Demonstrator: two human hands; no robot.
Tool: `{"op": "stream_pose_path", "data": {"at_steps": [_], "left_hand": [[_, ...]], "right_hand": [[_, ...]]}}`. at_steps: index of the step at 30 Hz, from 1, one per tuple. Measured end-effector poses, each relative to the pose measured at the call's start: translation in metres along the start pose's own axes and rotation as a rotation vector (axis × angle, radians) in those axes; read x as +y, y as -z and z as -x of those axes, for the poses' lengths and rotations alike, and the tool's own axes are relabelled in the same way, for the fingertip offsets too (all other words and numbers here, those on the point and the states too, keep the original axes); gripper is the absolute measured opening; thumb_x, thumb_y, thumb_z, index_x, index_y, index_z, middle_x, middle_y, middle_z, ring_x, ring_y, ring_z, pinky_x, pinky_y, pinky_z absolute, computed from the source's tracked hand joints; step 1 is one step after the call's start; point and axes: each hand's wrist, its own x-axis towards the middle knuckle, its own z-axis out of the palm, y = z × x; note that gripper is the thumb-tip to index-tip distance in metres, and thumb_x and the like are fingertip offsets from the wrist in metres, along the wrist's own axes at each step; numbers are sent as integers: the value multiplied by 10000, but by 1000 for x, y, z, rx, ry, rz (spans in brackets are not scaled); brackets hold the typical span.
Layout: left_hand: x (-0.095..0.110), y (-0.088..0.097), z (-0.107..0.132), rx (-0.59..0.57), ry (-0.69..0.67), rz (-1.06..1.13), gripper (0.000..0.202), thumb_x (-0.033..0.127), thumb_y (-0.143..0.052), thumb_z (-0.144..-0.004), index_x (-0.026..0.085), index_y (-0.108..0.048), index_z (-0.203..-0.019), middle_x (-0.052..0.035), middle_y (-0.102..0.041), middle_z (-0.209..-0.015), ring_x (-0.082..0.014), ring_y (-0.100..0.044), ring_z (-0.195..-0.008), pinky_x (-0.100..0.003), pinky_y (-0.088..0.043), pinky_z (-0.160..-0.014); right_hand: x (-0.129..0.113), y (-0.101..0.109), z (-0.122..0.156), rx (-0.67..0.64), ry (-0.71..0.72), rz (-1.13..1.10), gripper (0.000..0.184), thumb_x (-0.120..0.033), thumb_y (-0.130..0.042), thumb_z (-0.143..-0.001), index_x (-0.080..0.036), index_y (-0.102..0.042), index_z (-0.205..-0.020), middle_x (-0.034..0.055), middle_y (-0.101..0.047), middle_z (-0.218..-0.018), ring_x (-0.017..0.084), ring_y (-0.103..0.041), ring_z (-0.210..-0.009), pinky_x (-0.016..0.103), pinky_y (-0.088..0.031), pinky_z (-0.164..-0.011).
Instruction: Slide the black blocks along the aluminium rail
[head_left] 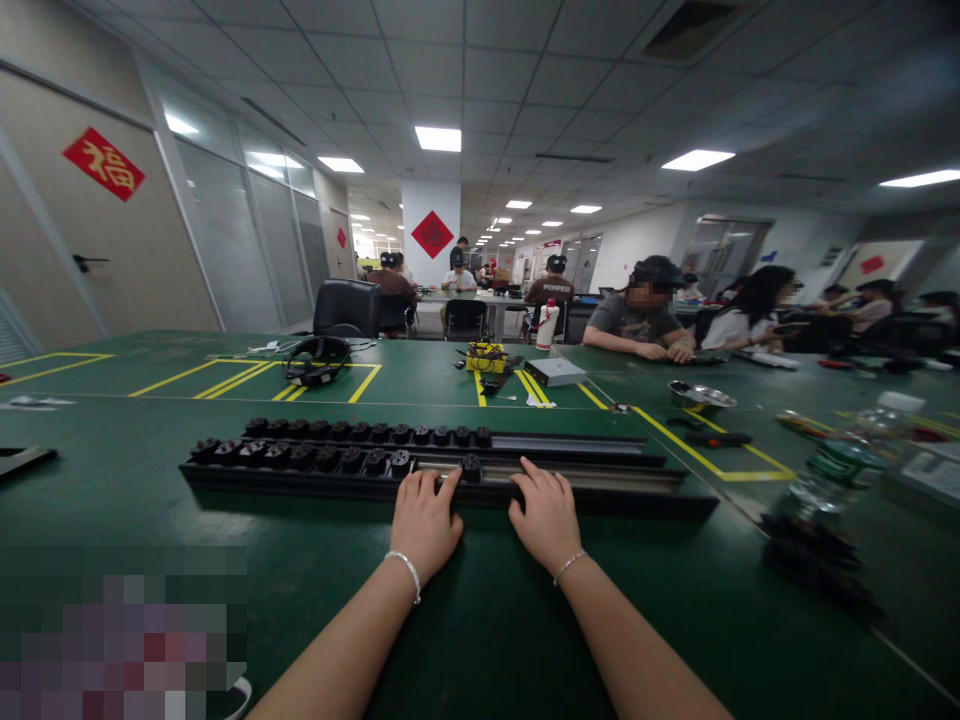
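A long black rail [600, 490] lies crosswise on the table before me, with a row of round black socket-like modules [326, 458] along its left part. One separate module [471, 467] sits in the channel near the rail's middle. My left hand [427, 520] rests at the front edge, its fingers spread over the rail and the index finger reaching close to that separate module. To the right of it, my right hand [547, 515] lies on the same rail, fingers stretched and apart. Neither hand visibly grips anything. Behind runs a second black rail [570, 446] bearing several similar modules.
The green table [315, 620] has yellow tape outlines. A black headset [316, 360], a yellow object [486, 356], a grey box [553, 372] and a metal bowl [701, 396] stand farther back. At right are a plastic bottle [844, 465] and a seated person [637, 315].
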Motion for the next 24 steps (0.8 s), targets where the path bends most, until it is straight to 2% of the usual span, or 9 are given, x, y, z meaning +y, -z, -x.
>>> {"op": "stream_pose_path", "data": {"at_steps": [9, 16, 24], "left_hand": [[1, -2, 2, 23, -42, -43, 576, 210, -498, -697, 252, -414, -1266, -80, -507, -1155, -258, -390, -1126, -447, -214, -1026], [5, -10, 2, 3, -131, 14, 567, 219, -443, -729, 137, -384, -1287, -105, -463, -1284, -242, -356, -1199, -437, -160, -1071], [5, -10, 1, 7, -123, 32, 574, 249, -462, -716, 138, -394, -1276, -95, -487, -1258, -246, -374, -1179, -425, -164, -1070]], "right_hand": [[0, 0, 0, -2, -1, 4, 309, -235, -452, -746, -221, -598, -1018, 41, -475, -1299, 202, -436, -1120, 405, -187, -1015], [-1, 0, 0, -12, -6, 10, 313, -221, -452, -742, -228, -601, -1017, 48, -483, -1291, 204, -442, -1113, 407, -201, -1005], [0, -1, 0, -2, -4, 5, 309, -218, -454, -739, -229, -599, -1012, 41, -482, -1292, 202, -441, -1115, 405, -200, -1006]]}}
